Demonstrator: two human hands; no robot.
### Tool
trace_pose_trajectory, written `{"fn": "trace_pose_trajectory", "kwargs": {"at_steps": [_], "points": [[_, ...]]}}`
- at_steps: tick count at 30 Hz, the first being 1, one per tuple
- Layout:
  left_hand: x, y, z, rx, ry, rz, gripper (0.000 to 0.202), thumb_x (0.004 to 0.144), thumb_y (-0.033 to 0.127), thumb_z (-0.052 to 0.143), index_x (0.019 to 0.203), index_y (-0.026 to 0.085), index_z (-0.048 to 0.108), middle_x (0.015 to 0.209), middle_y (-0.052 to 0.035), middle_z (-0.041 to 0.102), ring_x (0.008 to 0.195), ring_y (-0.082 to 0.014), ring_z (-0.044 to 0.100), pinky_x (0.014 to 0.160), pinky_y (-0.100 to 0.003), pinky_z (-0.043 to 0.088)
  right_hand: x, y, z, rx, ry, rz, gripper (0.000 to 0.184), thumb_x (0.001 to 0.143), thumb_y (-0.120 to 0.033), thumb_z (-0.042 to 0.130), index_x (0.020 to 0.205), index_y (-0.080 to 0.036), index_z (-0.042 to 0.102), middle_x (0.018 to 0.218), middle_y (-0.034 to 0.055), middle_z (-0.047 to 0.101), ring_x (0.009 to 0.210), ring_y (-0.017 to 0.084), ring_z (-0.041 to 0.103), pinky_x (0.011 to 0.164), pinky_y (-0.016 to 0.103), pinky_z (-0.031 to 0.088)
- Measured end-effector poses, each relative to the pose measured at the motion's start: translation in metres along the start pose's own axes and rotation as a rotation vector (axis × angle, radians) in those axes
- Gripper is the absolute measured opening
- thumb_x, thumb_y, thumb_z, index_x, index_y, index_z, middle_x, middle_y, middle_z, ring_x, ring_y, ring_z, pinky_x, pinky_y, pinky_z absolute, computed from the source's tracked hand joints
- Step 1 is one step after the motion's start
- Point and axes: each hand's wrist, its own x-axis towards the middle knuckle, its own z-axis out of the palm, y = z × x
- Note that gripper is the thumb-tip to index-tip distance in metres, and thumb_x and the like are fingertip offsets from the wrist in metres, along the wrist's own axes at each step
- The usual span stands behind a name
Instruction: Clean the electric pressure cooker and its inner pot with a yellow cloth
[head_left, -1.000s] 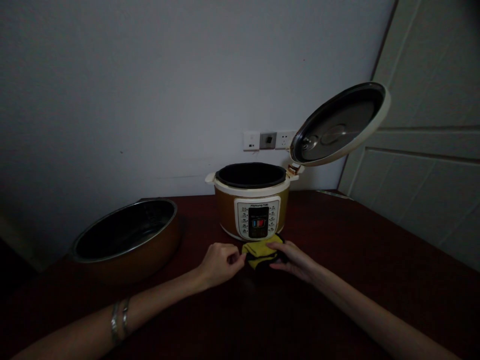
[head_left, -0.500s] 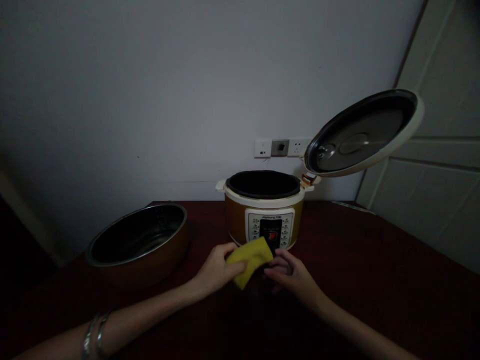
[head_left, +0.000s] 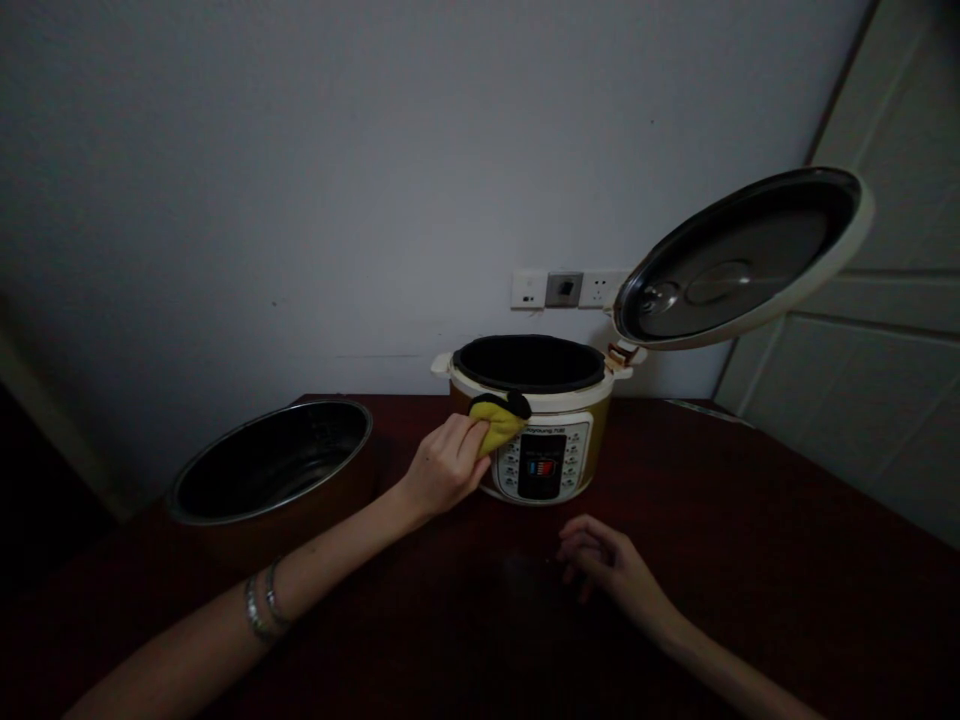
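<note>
My left hand (head_left: 444,462) is closed round a folded yellow cloth (head_left: 496,421) and presses it against the front of an orange and white electric pressure cooker (head_left: 551,440), just below its rim. The cooker stands on a dark red table (head_left: 750,520) with its lid (head_left: 739,262) swung up and open to the right. My right hand (head_left: 604,562) rests low on the table in front of the cooker, fingers loosely curled, holding nothing. Two bangles (head_left: 261,605) sit on my left wrist.
A wide metal inner pot (head_left: 274,470) lies on the table to the left of the cooker. Wall sockets (head_left: 562,289) are behind the cooker. A white door (head_left: 870,330) stands at the right.
My left hand has lifted the yellow cloth from the table up to the cooker's front. My right hand let go of the cloth and dropped back to the table.
</note>
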Motion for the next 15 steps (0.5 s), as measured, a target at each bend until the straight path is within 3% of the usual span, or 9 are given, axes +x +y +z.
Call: {"fn": "trace_pose_trajectory", "kwargs": {"at_steps": [8,15], "points": [[-0.039,0.007,0.017,-0.196,0.006,-0.12,0.015,0.082,0.018,0.049,0.091,0.011,0.058,0.082,-0.011,0.065,0.077,-0.0195,0.062,0.068,-0.035,0.054,-0.001,0.001,0.001,-0.065,-0.036,0.006,0.018,0.068,-0.028,0.054,0.081,-0.017,0.051,0.07,-0.0006,0.06,0.057,0.013,0.058,0.044,0.022,0.042],[-0.054,0.018,0.02,-0.249,-0.138,-0.148,0.013,0.083,0.019,0.049,0.086,0.012,0.06,0.077,-0.0089,0.064,0.07,-0.0182,0.06,0.064,-0.033,0.052,-0.002,-0.001,0.002,-0.103,-0.056,0.021,0.018,0.066,-0.026,0.052,0.082,-0.017,0.051,0.07,-0.0003,0.06,0.059,0.013,0.058,0.046,0.022,0.041]]}}
